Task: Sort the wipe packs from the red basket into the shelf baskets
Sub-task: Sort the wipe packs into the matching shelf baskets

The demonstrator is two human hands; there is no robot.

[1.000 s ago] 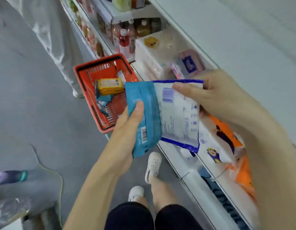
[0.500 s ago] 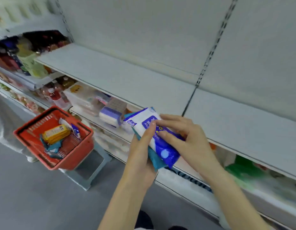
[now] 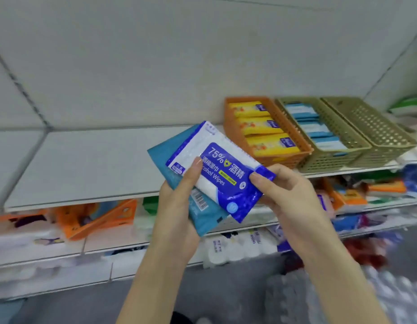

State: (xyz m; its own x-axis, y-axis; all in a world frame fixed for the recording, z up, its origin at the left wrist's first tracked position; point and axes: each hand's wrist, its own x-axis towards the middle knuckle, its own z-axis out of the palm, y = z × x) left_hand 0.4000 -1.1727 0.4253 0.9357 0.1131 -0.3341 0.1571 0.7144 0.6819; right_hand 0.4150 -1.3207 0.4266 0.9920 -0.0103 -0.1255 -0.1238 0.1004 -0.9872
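Shelf baskets [image 3: 331,161] now visible, white pack [image 3: 224,169] atop teal pack [image 3: 203,217] — left fingers [image 3: 191,175] grip both, right fingers [image 3: 263,183] pinch white pack.

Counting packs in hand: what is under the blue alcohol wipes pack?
A teal pack lies under the alcohol wipes pack, held by the left hand; the right hand pinches the top one. Most of the teal pack's face is covered.

two hands [image 3: 179,206] gripping stacked wipe packs [image 3: 222,174], shelf baskets [image 3: 324,134] beyond
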